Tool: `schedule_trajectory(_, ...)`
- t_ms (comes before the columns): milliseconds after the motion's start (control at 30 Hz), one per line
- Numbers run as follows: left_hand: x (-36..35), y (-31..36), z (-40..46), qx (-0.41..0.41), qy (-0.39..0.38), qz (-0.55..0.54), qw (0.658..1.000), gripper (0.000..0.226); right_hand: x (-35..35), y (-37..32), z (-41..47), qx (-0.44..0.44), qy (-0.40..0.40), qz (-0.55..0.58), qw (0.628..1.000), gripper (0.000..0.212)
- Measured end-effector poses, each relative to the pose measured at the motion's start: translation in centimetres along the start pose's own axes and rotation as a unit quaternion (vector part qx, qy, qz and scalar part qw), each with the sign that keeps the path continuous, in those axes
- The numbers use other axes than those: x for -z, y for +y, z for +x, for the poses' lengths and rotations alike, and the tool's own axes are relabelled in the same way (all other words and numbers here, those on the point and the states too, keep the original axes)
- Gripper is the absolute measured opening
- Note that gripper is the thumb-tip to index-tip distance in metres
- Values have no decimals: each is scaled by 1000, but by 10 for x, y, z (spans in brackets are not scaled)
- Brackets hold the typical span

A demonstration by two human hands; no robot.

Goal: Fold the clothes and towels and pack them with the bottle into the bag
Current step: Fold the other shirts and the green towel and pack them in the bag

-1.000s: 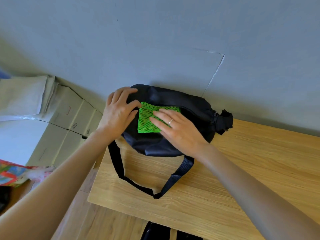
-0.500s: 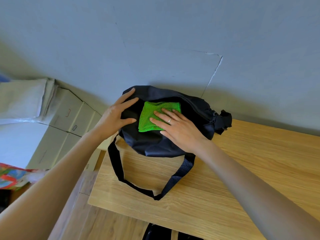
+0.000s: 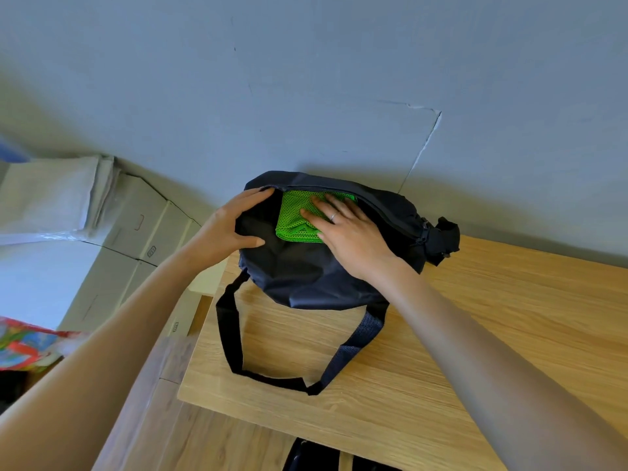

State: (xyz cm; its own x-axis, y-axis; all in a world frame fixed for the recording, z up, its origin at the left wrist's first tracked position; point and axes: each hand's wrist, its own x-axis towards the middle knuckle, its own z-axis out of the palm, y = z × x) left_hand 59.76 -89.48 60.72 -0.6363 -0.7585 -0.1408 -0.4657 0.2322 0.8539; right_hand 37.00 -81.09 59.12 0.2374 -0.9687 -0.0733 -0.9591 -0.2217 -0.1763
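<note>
Pressing flat right hand (image 3: 350, 232) on green mesh cloth (image 3: 295, 219), left hand (image 3: 227, 229) fingers gripping bag (image 3: 306, 277) rim

Mesh cloth (image 3: 299, 219) in bag (image 3: 306, 280) on table (image 3: 509, 317).

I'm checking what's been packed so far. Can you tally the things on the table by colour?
Black: 1, the bag, with its strap lying on the table.
Green: 1, a folded mesh cloth in the bag's opening.
Total: 2. No bottle shows; what else is inside is hidden.
</note>
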Motion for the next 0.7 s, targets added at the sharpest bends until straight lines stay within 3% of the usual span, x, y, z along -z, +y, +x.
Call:
schedule_trajectory(67,0,0,-3,-19,10,42,999,80,1,-6,-10,-22,48,-4,999,51)
schedule_trajectory(167,0,0,-10,-38,51,201,978,60,2,-9,-30,-74,110,-12,991,54)
schedule_trajectory(333,3,5,-15,-28,56,312,948,35,-2,-5,-51,-113,111,6,987,55)
schedule_trajectory(433,8,2,-12,-38,26,233,971,22,8,-6,-54,-96,108,82,986,55)
schedule_trajectory(533,17,0,-9,-26,-14,97,995,36,22,-7,-54,-84,91,192,974,51)
schedule_trajectory(633,20,2,-8,11,-26,53,998,16,30,-3,-58,-102,54,352,929,33)
schedule_trajectory(700,17,6,-8,22,-20,40,999,19,33,2,-61,-119,48,423,897,25)
